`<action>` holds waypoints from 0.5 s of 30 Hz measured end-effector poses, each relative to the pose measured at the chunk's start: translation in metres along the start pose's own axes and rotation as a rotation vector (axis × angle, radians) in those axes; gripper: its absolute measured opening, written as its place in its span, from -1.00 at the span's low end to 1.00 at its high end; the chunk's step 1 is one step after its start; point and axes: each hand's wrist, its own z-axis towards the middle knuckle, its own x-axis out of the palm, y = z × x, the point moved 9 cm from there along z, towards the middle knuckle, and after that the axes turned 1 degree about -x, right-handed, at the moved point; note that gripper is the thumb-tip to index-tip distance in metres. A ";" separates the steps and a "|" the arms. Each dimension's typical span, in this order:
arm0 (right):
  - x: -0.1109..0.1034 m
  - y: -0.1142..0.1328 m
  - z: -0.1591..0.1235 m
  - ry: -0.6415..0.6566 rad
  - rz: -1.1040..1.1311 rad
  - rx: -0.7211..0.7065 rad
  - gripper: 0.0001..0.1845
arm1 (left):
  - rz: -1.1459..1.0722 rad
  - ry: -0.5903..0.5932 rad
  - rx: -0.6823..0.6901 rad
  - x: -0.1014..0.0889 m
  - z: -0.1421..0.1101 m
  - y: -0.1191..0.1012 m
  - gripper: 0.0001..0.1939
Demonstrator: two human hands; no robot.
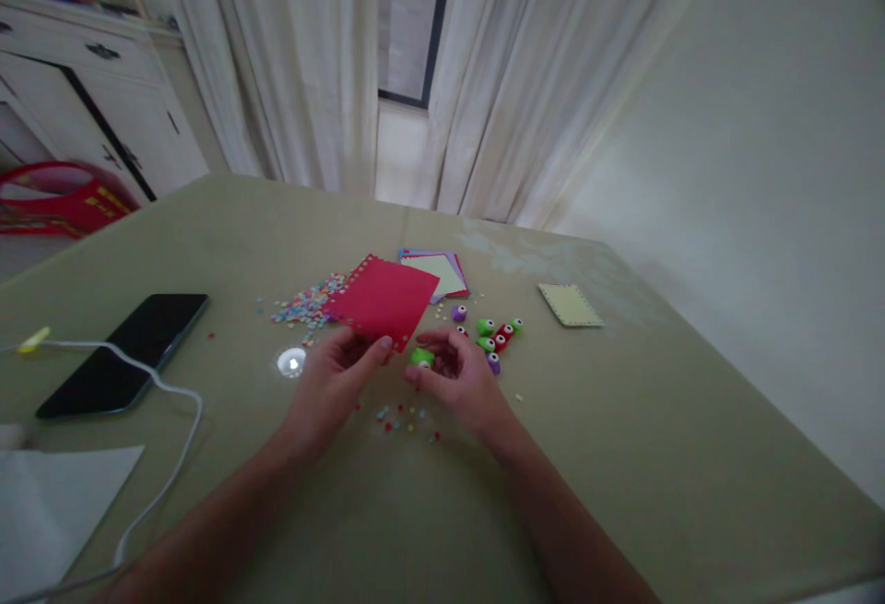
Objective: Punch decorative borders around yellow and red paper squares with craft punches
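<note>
A red paper sheet (387, 300) with small holes along its edges is pinched at its near edge by my left hand (336, 378), tilted above the table. Close beside its lower right corner, my right hand (466, 383) has its fingers curled around a small green one-eyed toy (421, 358). The toy is partly hidden by the fingers, and it appears apart from the paper. Just beyond my right hand lie several similar one-eyed toys, among them a purple one (459, 313), a green one (485, 326) and a red one (504, 335).
Colourful paper dots (304, 304) are heaped left of the red sheet; loose dots (407, 418) lie nearer. Stacked punched sheets (432, 270) and a yellow pad (571, 305) are farther back. At left are a round shiny disc (291, 362), a phone (124, 355), a white cable (197, 401) and white paper (62, 503).
</note>
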 end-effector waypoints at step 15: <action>0.008 0.014 -0.001 -0.105 -0.940 -0.374 -0.68 | -0.132 -0.100 0.029 -0.016 0.014 0.005 -0.63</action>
